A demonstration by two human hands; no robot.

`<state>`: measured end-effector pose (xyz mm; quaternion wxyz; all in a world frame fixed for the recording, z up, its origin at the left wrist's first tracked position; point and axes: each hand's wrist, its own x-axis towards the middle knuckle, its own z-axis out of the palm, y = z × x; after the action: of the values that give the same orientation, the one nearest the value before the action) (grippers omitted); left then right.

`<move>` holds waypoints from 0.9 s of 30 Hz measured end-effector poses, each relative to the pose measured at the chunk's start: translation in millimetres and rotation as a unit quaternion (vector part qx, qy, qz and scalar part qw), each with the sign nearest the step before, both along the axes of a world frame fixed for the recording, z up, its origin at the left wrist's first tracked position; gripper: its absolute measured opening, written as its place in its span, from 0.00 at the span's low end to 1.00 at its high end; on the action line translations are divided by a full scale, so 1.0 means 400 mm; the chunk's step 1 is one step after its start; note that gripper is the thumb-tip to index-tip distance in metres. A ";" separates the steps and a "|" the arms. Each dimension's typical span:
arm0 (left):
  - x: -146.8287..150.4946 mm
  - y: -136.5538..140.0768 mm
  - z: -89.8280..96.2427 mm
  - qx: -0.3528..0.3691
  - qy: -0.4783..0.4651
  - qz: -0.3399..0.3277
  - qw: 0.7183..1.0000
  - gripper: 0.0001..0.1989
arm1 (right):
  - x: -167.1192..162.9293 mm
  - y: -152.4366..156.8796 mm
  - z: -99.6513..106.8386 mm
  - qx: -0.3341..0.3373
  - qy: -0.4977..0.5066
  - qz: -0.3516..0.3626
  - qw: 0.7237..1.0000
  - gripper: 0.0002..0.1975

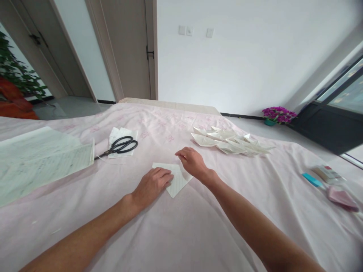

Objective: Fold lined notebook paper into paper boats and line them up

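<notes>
A folded piece of lined white paper [178, 180] lies on the pink cloth in front of me, one corner pointing towards me. My left hand [153, 184] rests flat on its left side, fingers stretched out and pressing it down. Over the paper's upper right edge is my right hand [193, 161], its fingers curled in and the fingertips pointing left; whether something is between them is hidden. Beyond it, to the right, sit several folded white paper shapes [227, 141] with pointed tips, laid close together in rows.
To the left, black-handled scissors [120, 146] lie across small paper pieces [126, 133], beside large written sheets [42, 162]. A blue object [312, 180], a clear-wrapped packet [327, 173] and a pink item [342, 198] lie far right. The cloth [159, 234] is wrinkled.
</notes>
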<state>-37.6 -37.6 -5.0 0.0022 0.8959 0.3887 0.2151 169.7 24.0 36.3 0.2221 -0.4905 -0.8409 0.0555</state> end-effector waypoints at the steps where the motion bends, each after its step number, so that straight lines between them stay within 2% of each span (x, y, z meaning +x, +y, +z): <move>1: -0.001 0.002 -0.007 0.001 -0.014 0.002 1.000 0.11 | 0.018 -0.011 -0.005 0.005 0.000 -0.005 1.000 0.13; 6: 0.000 0.016 -0.034 0.010 -0.058 0.000 0.998 0.08 | 0.066 -0.068 -0.047 -0.002 -0.033 -0.003 0.999 0.11; 12: 0.001 0.017 -0.021 0.023 -0.050 0.030 0.998 0.09 | 0.054 -0.074 -0.072 0.005 -0.021 -0.012 1.000 0.08; 17: -0.008 0.028 -0.025 0.041 -0.013 0.095 0.995 0.28 | 0.057 -0.071 -0.078 0.033 0.003 0.010 0.999 0.08; 19: -0.012 0.035 -0.030 0.035 -0.002 0.117 0.992 0.33 | 0.060 -0.070 -0.081 0.047 0.019 0.015 0.999 0.07; 22: -0.015 0.040 -0.029 0.031 0.000 0.120 0.992 0.33 | 0.062 -0.070 -0.082 0.060 0.036 0.020 0.997 0.05; 27: -0.016 0.038 -0.012 0.036 -0.019 0.088 0.995 0.27 | 0.062 -0.075 -0.075 0.064 0.037 0.019 0.997 0.05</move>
<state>-43.8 -22.5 -9.8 -0.0412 0.8534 0.4581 0.2454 194.4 -5.8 6.5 0.2829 -0.4568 -0.8431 0.0239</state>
